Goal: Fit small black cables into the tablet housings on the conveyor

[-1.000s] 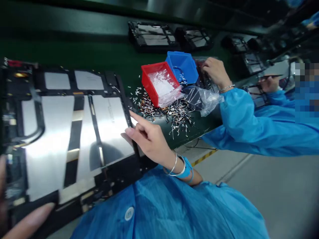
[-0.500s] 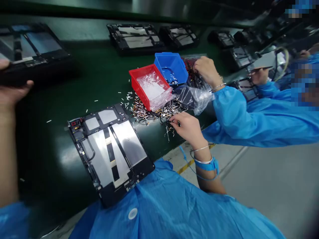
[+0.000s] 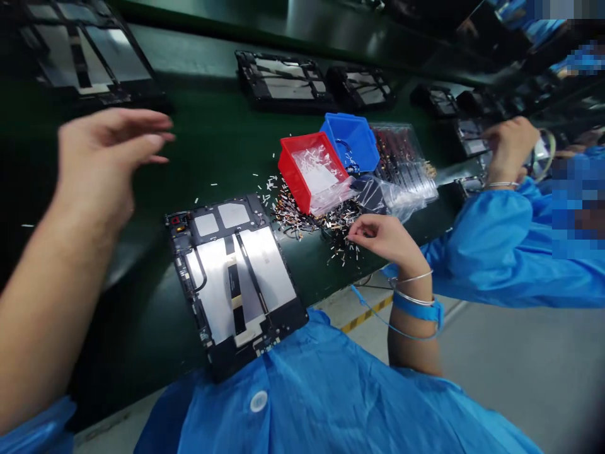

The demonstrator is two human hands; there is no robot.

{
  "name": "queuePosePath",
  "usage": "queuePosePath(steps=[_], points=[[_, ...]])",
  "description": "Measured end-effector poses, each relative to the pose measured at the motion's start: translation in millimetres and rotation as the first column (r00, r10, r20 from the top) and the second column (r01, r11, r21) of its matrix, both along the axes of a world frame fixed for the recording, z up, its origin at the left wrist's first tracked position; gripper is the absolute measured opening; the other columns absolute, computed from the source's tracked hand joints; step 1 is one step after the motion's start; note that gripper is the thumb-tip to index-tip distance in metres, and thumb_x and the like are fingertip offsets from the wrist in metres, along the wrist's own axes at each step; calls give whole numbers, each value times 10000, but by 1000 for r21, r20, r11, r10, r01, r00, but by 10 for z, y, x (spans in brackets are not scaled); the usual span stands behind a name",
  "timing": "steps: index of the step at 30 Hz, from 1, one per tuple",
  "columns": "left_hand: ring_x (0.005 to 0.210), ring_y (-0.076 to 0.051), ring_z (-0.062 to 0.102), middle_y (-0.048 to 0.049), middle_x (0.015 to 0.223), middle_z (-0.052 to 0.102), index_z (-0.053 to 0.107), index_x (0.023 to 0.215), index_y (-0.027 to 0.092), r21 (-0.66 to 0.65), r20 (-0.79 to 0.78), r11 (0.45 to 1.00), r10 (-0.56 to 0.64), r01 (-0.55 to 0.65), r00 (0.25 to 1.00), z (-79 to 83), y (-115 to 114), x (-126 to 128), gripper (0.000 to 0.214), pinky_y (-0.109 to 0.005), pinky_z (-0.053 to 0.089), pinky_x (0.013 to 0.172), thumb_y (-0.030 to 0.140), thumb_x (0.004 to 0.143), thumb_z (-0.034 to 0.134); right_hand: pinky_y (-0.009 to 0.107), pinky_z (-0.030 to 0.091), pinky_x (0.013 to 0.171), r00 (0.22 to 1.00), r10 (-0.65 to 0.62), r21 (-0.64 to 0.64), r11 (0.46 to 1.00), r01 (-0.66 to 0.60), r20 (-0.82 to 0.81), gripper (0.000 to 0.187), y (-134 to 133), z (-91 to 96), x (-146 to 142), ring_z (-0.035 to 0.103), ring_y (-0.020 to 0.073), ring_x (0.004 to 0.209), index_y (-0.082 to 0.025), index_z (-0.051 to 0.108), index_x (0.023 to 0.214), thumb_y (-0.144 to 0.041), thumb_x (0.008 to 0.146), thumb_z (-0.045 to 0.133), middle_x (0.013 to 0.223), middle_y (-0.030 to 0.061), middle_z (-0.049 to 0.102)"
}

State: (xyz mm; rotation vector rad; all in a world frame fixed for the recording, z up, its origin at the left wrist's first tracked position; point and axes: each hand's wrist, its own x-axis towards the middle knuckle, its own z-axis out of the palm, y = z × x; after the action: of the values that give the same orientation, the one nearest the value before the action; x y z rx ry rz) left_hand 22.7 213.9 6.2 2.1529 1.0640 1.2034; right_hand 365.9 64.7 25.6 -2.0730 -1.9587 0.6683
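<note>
A tablet without its back cover (image 3: 276,271), its inner parts facing up, lies tilted at the bench's near edge against my blue gown. My left hand (image 3: 106,151) hangs over the bench to its left, fingers stretched out and holding nothing. Just beyond those fingers is another uncovered tablet (image 3: 101,53). My right hand (image 3: 385,236) has thumb and fingers pinched together beside a pile of small cables (image 3: 338,221); whatever is between the fingertips is too small to make out. A red bin (image 3: 293,167) with white strips in a clear bag stands behind the pile.
A blue bin (image 3: 366,142) adjoins the red one. Beside it lies a clear tray of cables (image 3: 401,151). More opened tablets (image 3: 288,85) line the back of the bench. At right, a co-worker's hand (image 3: 513,148) and sleeve (image 3: 486,246) reach over the bench.
My left hand has let go of the tablet at far left and moved right. The co-worker's hand has left the cable tray and gone right. My right hand stays by the pile.
</note>
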Motion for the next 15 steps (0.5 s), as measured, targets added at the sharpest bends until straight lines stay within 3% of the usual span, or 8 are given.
queuePosePath(steps=[2, 4, 9, 10, 12, 14, 15], points=[[921, -196, 666, -40, 1054, 702, 618, 1142, 114, -169, 57, 982, -79, 87, 995, 29, -145, 121, 302, -332, 568, 745, 291, 930, 496, 239, 369, 552, 998, 50, 145, 988, -53, 24, 89, 11, 54, -120, 498, 108, 565, -176, 644, 662, -168, 734, 594, 599, -17, 592], [950, -187, 657, -53, 1045, 713, 656, 1091, 131, -356, 113, 903, -215, 241, 970, 58, -370, 304, 274, -354, 542, 848, 286, 902, 533, 249, 399, 582, 986, 157, 314, 934, -169, 61, 116, 10, 92, -301, 520, 120, 608, -180, 641, 685, -156, 777, 574, 624, -3, 608], [1053, -181, 616, -79, 1146, 676, 641, 1116, 155, -533, 160, 703, -463, 471, 872, 18, -783, 627, 293, -344, 479, 918, 281, 893, 497, 278, 442, 605, 919, 321, 498, 772, -395, 230, 165, 9, 90, -705, 548, 147, 652, -192, 650, 738, -137, 846, 538, 671, 25, 660], [1007, -169, 627, -76, 1091, 691, 645, 1090, 155, -574, 205, 647, -481, 503, 853, -9, -810, 649, 281, -321, 485, 887, 288, 894, 494, 279, 444, 598, 909, 327, 519, 747, -416, 258, 166, 13, 77, -750, 550, 149, 654, -197, 654, 746, -137, 849, 539, 683, 28, 670], [786, -135, 641, -58, 860, 708, 657, 956, 139, -673, 350, 470, -477, 571, 806, -68, -828, 671, 234, -252, 499, 721, 297, 886, 500, 280, 454, 596, 896, 329, 559, 700, -443, 299, 171, 24, 44, -811, 560, 150, 666, -203, 659, 751, -132, 853, 541, 710, 33, 690], [529, -92, 547, -14, 612, 629, 619, 795, 129, -732, 476, 295, -424, 614, 770, -117, -827, 683, 214, -192, 423, 518, 299, 870, 513, 281, 470, 603, 891, 323, 593, 666, -453, 318, 180, 32, 12, -855, 572, 147, 679, -203, 660, 749, -116, 851, 541, 742, 38, 707], [449, -76, 482, 8, 534, 578, 586, 741, 134, -743, 511, 244, -396, 623, 763, -132, -828, 688, 217, -178, 370, 454, 306, 860, 525, 283, 479, 608, 894, 313, 609, 655, -447, 320, 183, 34, -3, -878, 578, 146, 684, -203, 663, 753, -107, 850, 541, 758, 40, 713]])
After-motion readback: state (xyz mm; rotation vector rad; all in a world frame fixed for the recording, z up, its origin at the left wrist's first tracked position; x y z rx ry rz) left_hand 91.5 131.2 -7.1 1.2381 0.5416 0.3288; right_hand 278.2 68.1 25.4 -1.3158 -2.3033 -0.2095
